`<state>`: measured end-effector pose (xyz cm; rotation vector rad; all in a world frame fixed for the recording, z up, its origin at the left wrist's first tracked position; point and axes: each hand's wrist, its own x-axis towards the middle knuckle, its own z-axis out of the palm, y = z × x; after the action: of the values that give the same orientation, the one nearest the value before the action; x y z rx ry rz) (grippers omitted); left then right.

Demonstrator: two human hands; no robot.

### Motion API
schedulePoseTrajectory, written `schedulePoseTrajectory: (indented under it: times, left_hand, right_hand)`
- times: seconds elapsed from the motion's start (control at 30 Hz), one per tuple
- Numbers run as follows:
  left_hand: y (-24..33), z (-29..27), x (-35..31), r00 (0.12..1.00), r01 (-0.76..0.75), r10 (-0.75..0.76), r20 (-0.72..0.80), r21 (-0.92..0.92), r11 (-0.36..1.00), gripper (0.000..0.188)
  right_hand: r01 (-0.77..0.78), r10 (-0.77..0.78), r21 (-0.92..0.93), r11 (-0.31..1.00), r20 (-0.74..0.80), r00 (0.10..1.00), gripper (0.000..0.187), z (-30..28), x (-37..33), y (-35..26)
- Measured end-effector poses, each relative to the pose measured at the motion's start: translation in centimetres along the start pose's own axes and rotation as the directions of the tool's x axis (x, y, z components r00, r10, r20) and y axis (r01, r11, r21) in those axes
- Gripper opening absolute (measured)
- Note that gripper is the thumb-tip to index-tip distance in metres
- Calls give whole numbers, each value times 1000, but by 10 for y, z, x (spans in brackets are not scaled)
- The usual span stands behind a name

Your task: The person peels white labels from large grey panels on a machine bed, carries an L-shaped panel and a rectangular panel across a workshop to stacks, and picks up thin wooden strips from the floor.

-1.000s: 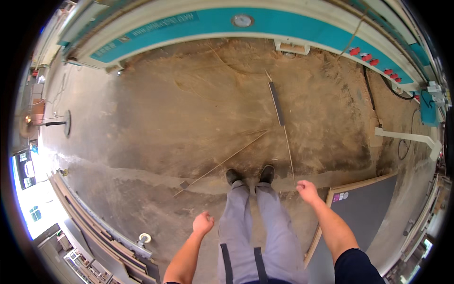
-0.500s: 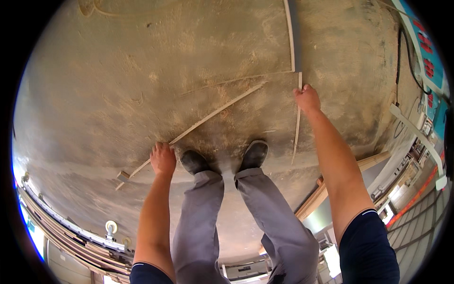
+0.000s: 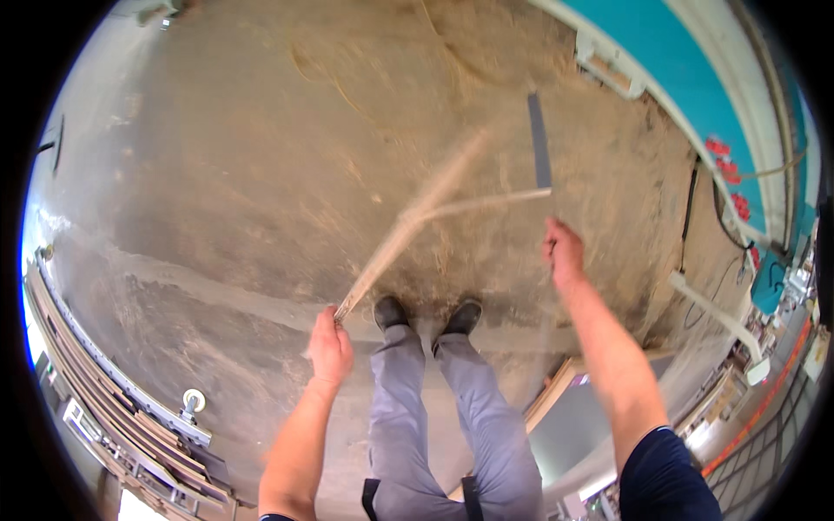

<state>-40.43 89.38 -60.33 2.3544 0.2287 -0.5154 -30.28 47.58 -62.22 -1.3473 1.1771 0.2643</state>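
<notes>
Near my feet, my left hand (image 3: 332, 349) is closed around one end of a long, pale wooden strip (image 3: 382, 260). The strip slants up and away to the right, its far part smeared by motion. Out to the right, my right hand (image 3: 565, 252) has its fingers curled; only a faint blurred streak of a thin strip (image 3: 544, 326) shows below it. Beyond that hand, a dark grey strip (image 3: 539, 143) points away from me. Another pale strip (image 3: 495, 202) runs leftward from its near end and passes behind the blurred one.
Dusty brown floor (image 3: 217, 200) surrounds my shoes (image 3: 460, 317). A teal machine (image 3: 647, 43) curves along the far right. At lower left stands a rack of stacked boards (image 3: 130, 417) beside a caster wheel (image 3: 194, 400). A grey panel with a wooden edge (image 3: 565, 434) is at lower right.
Both hands have come up from the floor, and the left one has swung its strip upward. My view has shifted, bringing more of the teal machine in.
</notes>
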Motion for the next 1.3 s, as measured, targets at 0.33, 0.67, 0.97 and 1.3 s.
schedulePoseTrajectory:
  times: [0.33, 0.67, 0.97, 1.3]
  left_hand:
    - [151, -137, 94, 900, 398, -379, 214, -56, 916, 85]
    - [24, -176, 21, 666, 680, -737, 113, 316, 662, 28]
    - [63, -102, -195, 244, 898, -952, 186, 328, 294, 30]
    - [148, -58, -504, 359, 334, -537, 764, 432, 838, 21]
  right_hand:
    - [118, -113, 1, 993, 308, 945, 11, 222, -266, 37]
    - [705, 138, -375, 602, 918, 371, 34, 232, -162, -21]
    - [525, -273, -850, -39, 515, 813, 32, 299, 238, -171]
    - [495, 69, -758, -425, 518, 852, 50, 343, 340, -150]
